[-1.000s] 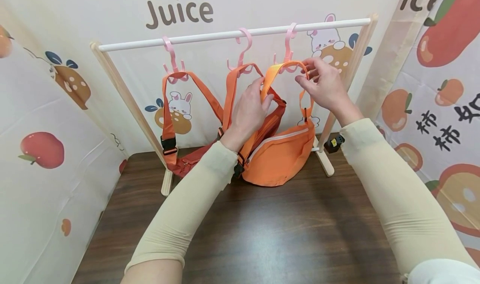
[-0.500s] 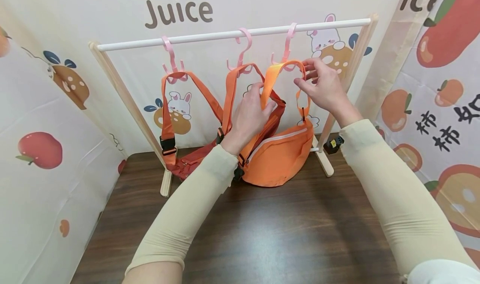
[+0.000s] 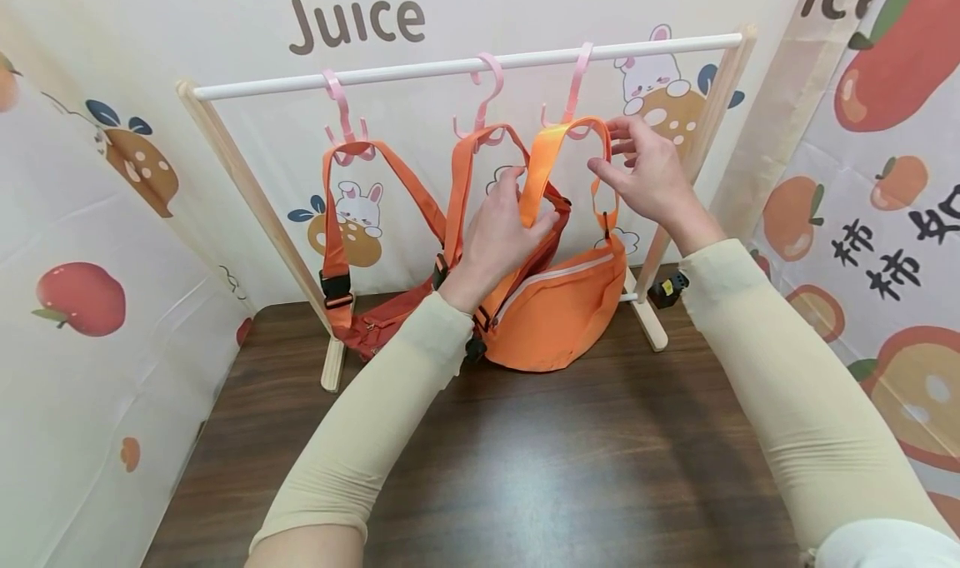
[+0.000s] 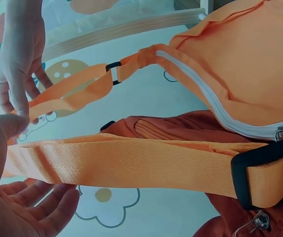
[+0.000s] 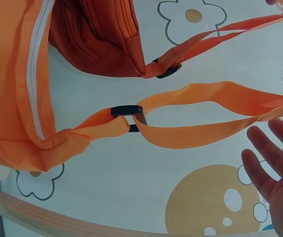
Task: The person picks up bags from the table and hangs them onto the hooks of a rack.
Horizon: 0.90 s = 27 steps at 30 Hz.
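An orange waist bag [image 3: 558, 310] hangs by its looped bright orange strap [image 3: 546, 164] at the right-hand pink hook [image 3: 576, 93]. My left hand [image 3: 498, 235] is at the strap's left side, thumb and fingers spread apart; in the left wrist view the strap [image 4: 121, 160] passes between them without a closed grip. On the other side my right hand [image 3: 648, 168] touches the loop with its fingers, thumb held apart. The right wrist view shows these fingers [image 5: 264, 173] extended beside the strap [image 5: 195, 136]. A black slider buckle [image 5: 126, 111] joins strap to bag.
Two red bags with orange straps [image 3: 337, 218] hang from the left pink hook [image 3: 341, 110] and middle pink hook [image 3: 487, 93]. A white rail [image 3: 420, 72] on wooden legs carries the hooks. Below is a dark wooden table [image 3: 570, 468]. A small black object [image 3: 667, 288] sits by the right foot.
My left thumb and fingers have spread further apart around the strap. The strap loop and right-hand hook have shifted slightly left. My right hand stays almost where it was.
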Tool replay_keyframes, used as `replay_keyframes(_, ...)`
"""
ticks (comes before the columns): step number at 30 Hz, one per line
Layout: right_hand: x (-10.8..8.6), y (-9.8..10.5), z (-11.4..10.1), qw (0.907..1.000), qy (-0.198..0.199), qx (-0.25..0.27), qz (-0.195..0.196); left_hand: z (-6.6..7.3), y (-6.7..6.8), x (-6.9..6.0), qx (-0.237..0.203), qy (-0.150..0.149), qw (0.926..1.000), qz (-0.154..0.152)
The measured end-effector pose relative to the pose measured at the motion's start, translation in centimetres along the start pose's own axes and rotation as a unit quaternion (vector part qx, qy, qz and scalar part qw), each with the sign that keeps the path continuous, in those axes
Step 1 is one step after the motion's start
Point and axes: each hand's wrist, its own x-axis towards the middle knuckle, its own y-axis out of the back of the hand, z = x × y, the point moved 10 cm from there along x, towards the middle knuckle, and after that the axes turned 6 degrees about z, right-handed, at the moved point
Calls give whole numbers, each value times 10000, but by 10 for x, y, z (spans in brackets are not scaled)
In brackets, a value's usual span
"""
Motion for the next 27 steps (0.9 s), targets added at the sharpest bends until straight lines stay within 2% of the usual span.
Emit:
replay_keyframes(7, -1, -1, -2, 9999, 108, 19, -18, 1, 3, -1, -203, -108, 9997, 69)
replay_keyframes(17, -7, 1, -2, 10000, 62, 59, 9, 5, 6, -4, -138, -101, 9998, 63)
replay_keyframes(27, -17, 6, -4, 9999, 29, 22, 130, 8, 13, -13, -103, -329, 9993, 135)
